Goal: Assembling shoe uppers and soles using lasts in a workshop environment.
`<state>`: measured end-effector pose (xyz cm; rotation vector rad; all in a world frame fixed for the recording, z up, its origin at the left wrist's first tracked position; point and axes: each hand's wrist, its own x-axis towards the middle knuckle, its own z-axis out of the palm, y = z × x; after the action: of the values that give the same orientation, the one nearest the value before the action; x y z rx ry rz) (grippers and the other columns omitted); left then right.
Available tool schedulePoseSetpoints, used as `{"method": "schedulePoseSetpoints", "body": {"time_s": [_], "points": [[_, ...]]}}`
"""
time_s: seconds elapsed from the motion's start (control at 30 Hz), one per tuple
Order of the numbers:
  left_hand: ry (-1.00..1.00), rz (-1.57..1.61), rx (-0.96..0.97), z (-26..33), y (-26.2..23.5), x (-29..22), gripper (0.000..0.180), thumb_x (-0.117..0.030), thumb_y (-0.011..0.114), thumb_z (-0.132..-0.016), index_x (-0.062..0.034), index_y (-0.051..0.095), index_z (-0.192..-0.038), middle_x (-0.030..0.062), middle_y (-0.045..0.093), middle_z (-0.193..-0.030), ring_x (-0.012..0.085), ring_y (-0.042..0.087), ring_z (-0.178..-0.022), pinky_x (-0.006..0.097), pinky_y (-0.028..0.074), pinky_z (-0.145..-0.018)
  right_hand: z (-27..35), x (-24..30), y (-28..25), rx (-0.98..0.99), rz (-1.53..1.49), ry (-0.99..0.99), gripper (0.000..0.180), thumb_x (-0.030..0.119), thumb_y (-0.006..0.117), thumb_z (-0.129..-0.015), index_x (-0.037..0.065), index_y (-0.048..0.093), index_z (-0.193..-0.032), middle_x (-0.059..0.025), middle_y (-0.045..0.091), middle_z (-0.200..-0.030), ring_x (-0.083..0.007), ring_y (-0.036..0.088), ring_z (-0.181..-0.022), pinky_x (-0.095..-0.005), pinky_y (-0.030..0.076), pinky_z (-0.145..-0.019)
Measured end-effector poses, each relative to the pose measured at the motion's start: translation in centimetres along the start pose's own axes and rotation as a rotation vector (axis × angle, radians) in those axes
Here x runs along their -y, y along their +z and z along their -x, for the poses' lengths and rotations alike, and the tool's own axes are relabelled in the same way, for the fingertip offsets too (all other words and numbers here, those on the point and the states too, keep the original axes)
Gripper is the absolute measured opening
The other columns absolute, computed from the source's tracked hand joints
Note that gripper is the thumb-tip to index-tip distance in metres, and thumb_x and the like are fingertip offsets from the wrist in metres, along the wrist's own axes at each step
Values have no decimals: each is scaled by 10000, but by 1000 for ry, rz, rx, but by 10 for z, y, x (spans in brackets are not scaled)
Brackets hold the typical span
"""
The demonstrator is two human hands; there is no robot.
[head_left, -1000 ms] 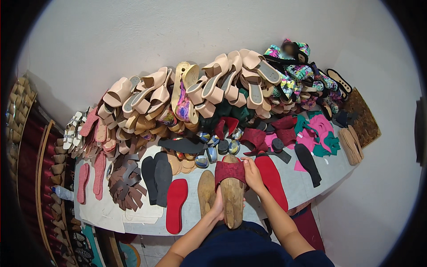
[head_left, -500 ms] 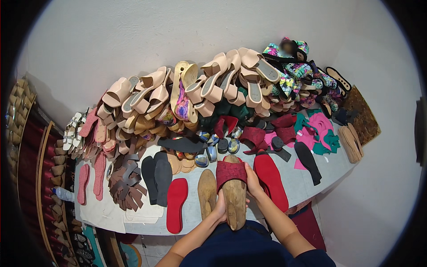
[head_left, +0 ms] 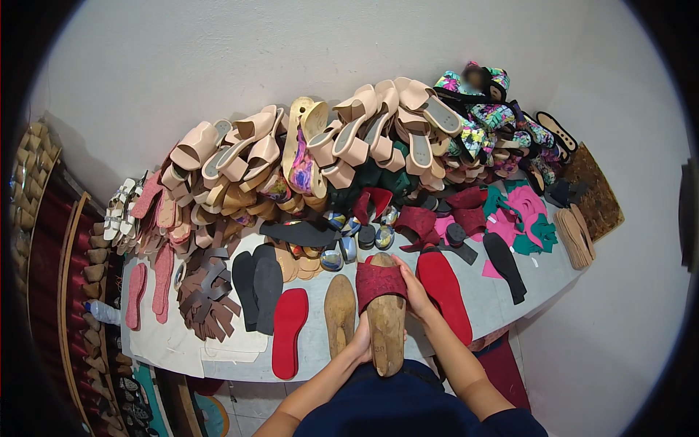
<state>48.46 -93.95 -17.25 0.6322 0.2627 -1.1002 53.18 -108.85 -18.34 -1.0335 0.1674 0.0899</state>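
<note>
Close to my body I hold a wooden shoe last (head_left: 386,342) with its toe pointing away from me. A dark red textured strap (head_left: 380,282) is wrapped over its front part. My left hand (head_left: 357,342) is closed round the last from the left and below, its fingers partly hidden. On the right side, my right hand (head_left: 416,293) grips the strap and last, fingertips at the strap's upper edge. A second wooden last (head_left: 339,312) lies on the table just left. Red soles (head_left: 290,331) lie farther left, and another red sole (head_left: 445,297) lies to the right.
Beige heeled sandals (head_left: 355,127) are heaped along the wall, with colourful patterned ones (head_left: 486,116) at right. Brown strips (head_left: 209,298), dark grey soles (head_left: 267,291), a black sole (head_left: 504,266) and pink and green scraps (head_left: 528,215) lie on the grey table (head_left: 244,370). A rack of lasts (head_left: 95,320) stands left.
My right hand's fingers have moved up to the strap's upper edge. The last has shifted very slightly right in view; both hands still hold it.
</note>
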Motion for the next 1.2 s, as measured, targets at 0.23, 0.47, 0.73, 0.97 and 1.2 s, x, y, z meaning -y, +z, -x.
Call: {"method": "schedulePoseSetpoints", "body": {"time_s": [0.23,0.47,0.73,0.97,1.2], "points": [[42,-176,5,-3,-1,4,551,-472,245,-882,-29,441,-1145,162,560,-950,237,576,-846,369,472,-759,-9,37,10,37,617,-164,408,291,506,-851,29,469,-1162,-109,524,-1082,-161,479,-1005,-270,363,-873],[82,-299,-133,8,16,7,494,-402,234,-923,-55,350,-1255,95,458,-1190,171,463,-1072,307,392,-889,-9,23,5,-132,753,-241,377,305,559,-817,4,520,-1040,-134,590,-918,-181,548,-876,-289,419,-784],[280,-295,-170,22,-32,-21,445,-140,403,-850,-13,321,-1268,100,432,-1210,196,439,-1107,345,389,-911,-6,23,10,-124,735,-235,375,317,554,-823,8,511,-1031,-135,588,-905,-185,554,-858,-292,421,-775],[405,-349,-259,5,-17,-50,338,-320,460,-889,-52,488,-1091,28,536,-1005,96,521,-867,240,427,-755,-8,21,18,-104,781,-229,393,339,546,-825,8,511,-1033,-150,592,-934,-212,564,-885,-305,420,-788],[567,-619,-329,-4,-13,-47,259,-267,480,-886,-58,515,-1034,14,554,-927,78,535,-785,221,440,-671,-10,29,8,-102,868,-237,407,360,543,-818,11,528,-1026,-184,603,-919,-264,587,-885,-326,437,-773]]}}
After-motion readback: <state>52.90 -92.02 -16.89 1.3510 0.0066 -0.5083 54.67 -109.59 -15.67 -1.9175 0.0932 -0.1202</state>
